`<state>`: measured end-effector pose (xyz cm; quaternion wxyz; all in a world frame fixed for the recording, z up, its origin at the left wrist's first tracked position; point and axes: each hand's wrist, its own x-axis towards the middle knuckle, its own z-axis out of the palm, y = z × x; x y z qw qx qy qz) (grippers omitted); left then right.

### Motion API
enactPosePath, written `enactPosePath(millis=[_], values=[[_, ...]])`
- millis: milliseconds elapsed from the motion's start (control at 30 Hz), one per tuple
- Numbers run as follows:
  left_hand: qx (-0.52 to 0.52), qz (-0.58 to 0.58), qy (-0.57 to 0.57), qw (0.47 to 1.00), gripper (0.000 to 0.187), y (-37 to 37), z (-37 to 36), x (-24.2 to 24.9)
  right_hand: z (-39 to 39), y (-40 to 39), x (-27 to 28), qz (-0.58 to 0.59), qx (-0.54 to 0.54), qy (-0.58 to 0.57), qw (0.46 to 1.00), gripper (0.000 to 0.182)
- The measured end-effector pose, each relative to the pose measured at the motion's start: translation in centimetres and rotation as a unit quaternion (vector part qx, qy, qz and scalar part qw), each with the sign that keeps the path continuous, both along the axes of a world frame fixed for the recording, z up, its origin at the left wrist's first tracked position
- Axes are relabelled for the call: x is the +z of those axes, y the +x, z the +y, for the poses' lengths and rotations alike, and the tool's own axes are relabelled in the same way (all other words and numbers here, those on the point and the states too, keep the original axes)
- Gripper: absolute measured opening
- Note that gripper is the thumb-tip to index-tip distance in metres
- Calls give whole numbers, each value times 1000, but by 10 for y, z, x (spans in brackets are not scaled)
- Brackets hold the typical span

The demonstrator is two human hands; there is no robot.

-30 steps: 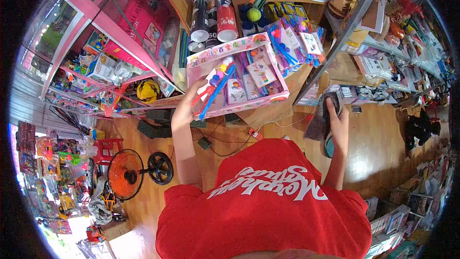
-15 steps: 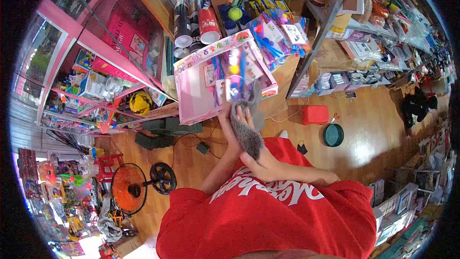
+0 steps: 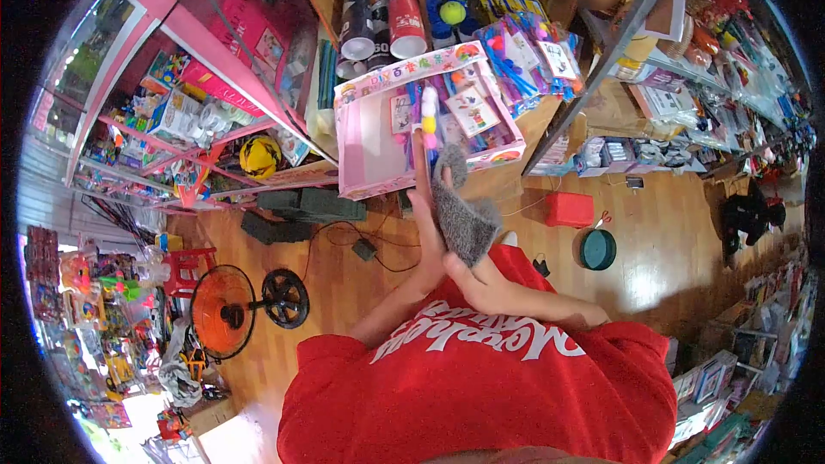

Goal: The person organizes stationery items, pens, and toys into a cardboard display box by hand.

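Observation:
My left hand (image 3: 424, 219) reaches up to the pink cardboard box (image 3: 374, 150), its fingers at a narrow clear packet of pom-poms (image 3: 429, 125), white, yellow and pink, seen nearly edge-on. Between the hands hangs a fuzzy grey cloth (image 3: 467, 225). My right hand (image 3: 483, 285) is closed on the lower part of this cloth, and its top end bunches close to the packet. Part of a finger shows beside the cloth; the other fingers are hidden. Inside the box, more craft packets (image 3: 473, 112) with printed cards fill the right side, while its left side shows bare pink bottom.
More craft packets (image 3: 533, 60) lie right of the box. Tubes (image 3: 406, 26) stand behind it. A pink glass cabinet (image 3: 249, 77) rises at left. On the floor are an orange fan (image 3: 225, 314), a red box (image 3: 570, 209) and a green round tray (image 3: 598, 249).
The packet has turned from showing its broad face to nearly edge-on. My left hand and the cloth have shifted slightly right in view; the camera view has shifted too.

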<state>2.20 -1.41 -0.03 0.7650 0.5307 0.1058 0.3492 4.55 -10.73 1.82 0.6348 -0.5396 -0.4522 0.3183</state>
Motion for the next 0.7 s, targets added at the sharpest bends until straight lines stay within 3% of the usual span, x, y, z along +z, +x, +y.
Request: enactPosePath(millis=[33, 133, 167, 233, 300, 333, 367, 467, 567, 667, 700], values=[[0, 3, 14, 1000, 76, -3, -5, -2, 2, -2, -4, 10, 6, -2, 1000, 65], [-5, 50, 103, 993, 78, -14, -29, -12, 22, 21, -3, 164, -144, -47, 975, 59], [-33, 52, 103, 993, 78, -18, -40, -6, 28, 39, -1, 267, -151, -107, 946, 55], [-39, 9, 195, 980, 70, -12, -26, -9, 29, 49, 13, 285, -170, -48, 942, 52], [-4, 16, 263, 965, 68, -6, -11, -7, 23, 38, -2, 180, -152, -5, 972, 54], [17, 22, 276, 961, 66, -4, -4, -5, 15, 25, -12, 74, -139, 4, 988, 57], [33, 26, 281, 959, 65, -4, 4, -3, 11, 17, -22, 72, -104, -60, 990, 62], [51, 20, 257, 965, 62, -3, 19, -3, 5, 8, -23, 107, -79, 16, 991, 52], [55, 4, 230, 972, 60, -6, 19, -6, -3, 23, -34, 206, -116, -100, 966, 41], [90, 24, 201, 975, 59, -7, 21, 1, -3, 37, -32, 197, -148, -49, 968, 29], [120, 52, 194, 972, 67, -8, 23, 6, -4, 37, -23, 230, -167, -56, 957, 24]])
